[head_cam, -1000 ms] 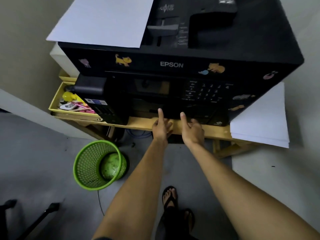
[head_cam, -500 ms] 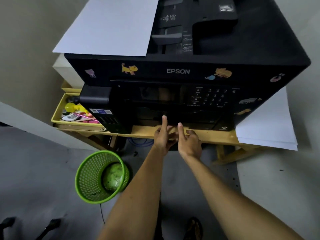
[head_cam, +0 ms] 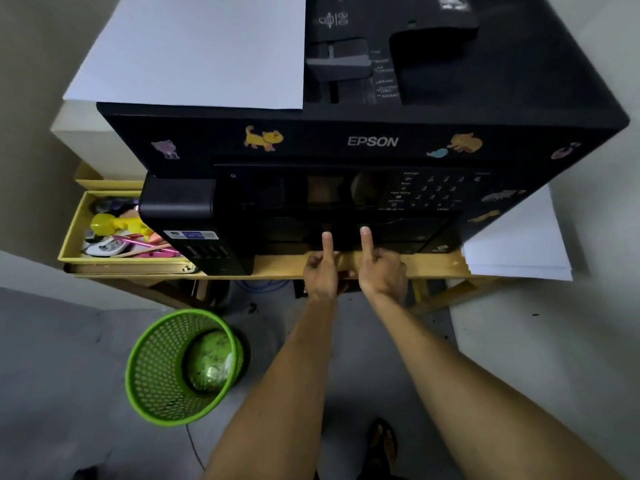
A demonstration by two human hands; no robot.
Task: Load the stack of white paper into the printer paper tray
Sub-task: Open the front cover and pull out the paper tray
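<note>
Reaching under the front of the printer [head_cam: 363,140], both hands are meeting at the paper tray [head_cam: 346,242], a dark slot low in the machine's face just above the tabletop [head_cam: 277,266] edge. The left hand [head_cam: 322,271] and right hand [head_cam: 382,271] are sitting side by side, each with its forefinger lying straight up against the tray front and the other fingers curling below the lip; whether they are hooking a handle there is hard to say in the shadow. Neither grip is holding paper. The stack of white paper [head_cam: 516,244] is lying flat on the tabletop well to the right, its long edge running away from the person (nearer the right hand). A second sheet [head_cam: 194,53] is resting on the printer's top, left.
</note>
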